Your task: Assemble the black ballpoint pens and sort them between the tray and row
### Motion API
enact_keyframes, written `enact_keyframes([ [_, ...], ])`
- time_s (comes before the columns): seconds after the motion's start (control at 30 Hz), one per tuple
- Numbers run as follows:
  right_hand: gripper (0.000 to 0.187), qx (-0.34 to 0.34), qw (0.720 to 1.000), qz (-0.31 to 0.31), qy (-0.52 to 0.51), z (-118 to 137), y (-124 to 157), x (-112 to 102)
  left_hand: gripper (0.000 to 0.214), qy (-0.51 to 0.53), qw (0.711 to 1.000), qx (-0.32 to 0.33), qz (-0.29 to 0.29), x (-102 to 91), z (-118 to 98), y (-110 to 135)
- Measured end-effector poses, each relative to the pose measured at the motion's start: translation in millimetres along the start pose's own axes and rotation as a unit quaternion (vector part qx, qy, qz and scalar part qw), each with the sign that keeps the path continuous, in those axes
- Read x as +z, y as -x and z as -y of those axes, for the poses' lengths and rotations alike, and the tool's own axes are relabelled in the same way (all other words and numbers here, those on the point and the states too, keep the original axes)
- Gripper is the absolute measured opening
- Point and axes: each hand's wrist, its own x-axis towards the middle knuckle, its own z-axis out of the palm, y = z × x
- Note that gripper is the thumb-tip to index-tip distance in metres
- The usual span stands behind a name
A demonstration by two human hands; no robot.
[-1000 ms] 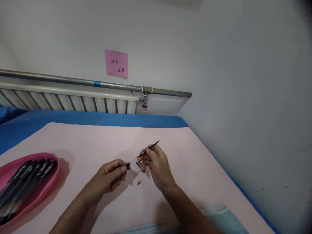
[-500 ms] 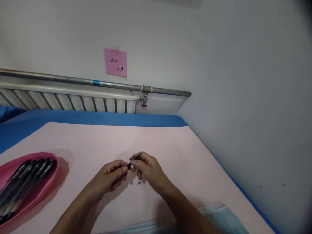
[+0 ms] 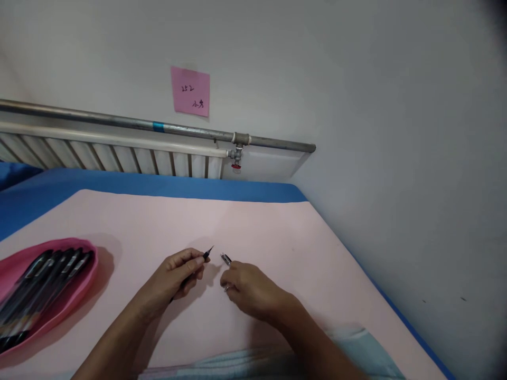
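Observation:
My left hand is closed round a black pen barrel, whose tip sticks out past the fingers toward the upper right. My right hand rests knuckles up on the pink sheet, fingers curled down over a small metal pen part at its fingertips. Whether it grips that part is hidden. Another small dark and silver pen piece lies on the sheet just beyond the right hand.
A pink oval tray with several black pens stands at the left. Blue cloth borders the pink sheet. Behind run a radiator, a metal pipe with a red valve, and a pink note on the wall.
The thin refill held in the right hand went into the barrel held by the left. The right hand then let go and dropped to the sheet over the small metal part.

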Motion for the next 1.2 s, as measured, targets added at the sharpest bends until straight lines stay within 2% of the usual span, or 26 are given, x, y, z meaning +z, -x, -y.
enact_keyframes([
  [0.13,0.02,-0.002,0.998,0.013,0.068,-2,2,17,0.027,-0.002,1.0,0.0,0.01,0.7,2,0],
  [0.33,0.018,0.002,0.993,-0.026,0.115,-4,6,32,0.025,-0.012,1.0,-0.007,0.015,3.6,3,0],
  [0.43,0.02,0.018,0.996,-0.04,0.073,-2,6,26,0.025,-0.013,1.0,-0.007,0.013,4.1,3,0],
  [0.53,0.022,0.039,0.989,-0.124,-0.076,0,3,13,0.026,-0.015,1.0,-0.011,0.014,6.4,3,0],
  [0.6,0.02,0.086,0.947,-0.201,-0.238,0,0,7,0.027,-0.013,1.0,-0.017,0.022,9.8,4,1],
  [0.7,0.014,0.163,0.827,-0.264,-0.468,2,-6,4,0.027,-0.009,0.999,-0.027,0.044,16.7,8,1],
  [0.77,0.014,0.17,0.759,-0.28,-0.563,4,-9,7,0.026,-0.01,0.998,-0.028,0.06,21.0,11,2],
  [0.83,0.016,0.157,0.717,-0.286,-0.616,6,-11,9,0.026,-0.013,0.997,-0.029,0.067,24.0,13,2],
  [0.93,0.019,0.137,0.691,-0.289,-0.648,11,-13,13,0.026,-0.011,0.998,-0.029,0.061,25.6,14,1],
  [1.07,0.016,0.133,0.691,-0.283,-0.651,14,-14,15,0.026,-0.008,0.998,-0.026,0.052,24.6,15,-1],
  [1.2,0.015,0.134,0.679,-0.296,-0.658,14,-15,18,0.026,-0.001,0.999,-0.024,0.047,24.2,16,-1],
])
